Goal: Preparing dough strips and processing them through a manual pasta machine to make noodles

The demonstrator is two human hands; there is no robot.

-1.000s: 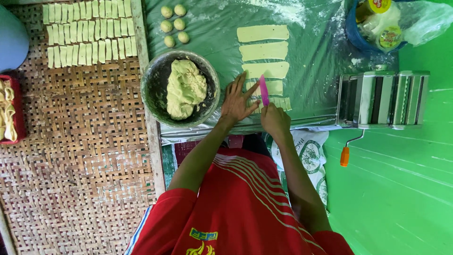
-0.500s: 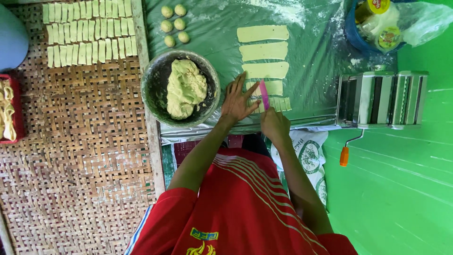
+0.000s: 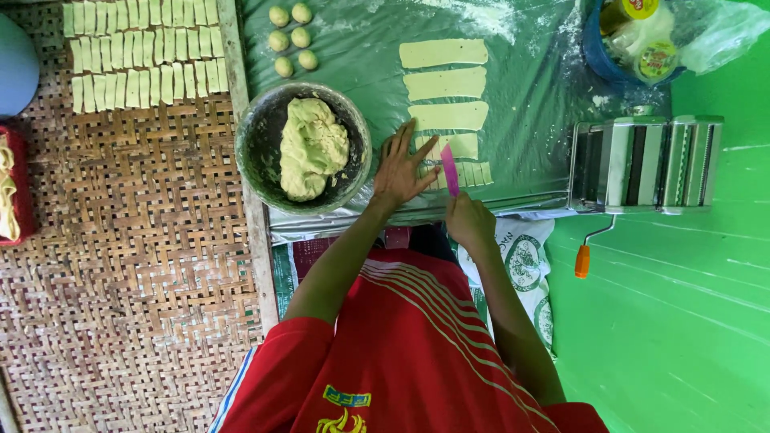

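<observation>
I log the dough strip (image 3: 464,145) under work as the lowest of four pale strips on the green plastic-covered bench (image 3: 529,104); its long axis runs three to nine o'clock across the view, parallel to the three whole strips (image 3: 443,83) stacked toward twelve o'clock of it. Its near edge is already divided into small cut pieces (image 3: 473,174). The pink knife (image 3: 450,168) stands across that axis, blade pointing to twelve o'clock, its tip at the strip's near edge. My right hand (image 3: 470,223) lies at six o'clock of the strip, fingers closed around the knife's handle. My left hand (image 3: 403,166) sits at nine o'clock of the knife, fingers spread flat, their tips resting on the strip's left end; it is the nearer hand to the dough. Outward, a metal bowl (image 3: 258,152) holding a lump of dough (image 3: 311,147) sits at nine o'clock of the left hand, touching distance I cannot confirm. Five dough balls (image 3: 291,37) lie at eleven o'clock. A hand-crank roller machine (image 3: 646,163) stands at three o'clock. Rows of cut pieces (image 3: 140,52) rest on the woven mat (image 3: 128,265) at ten o'clock.
</observation>
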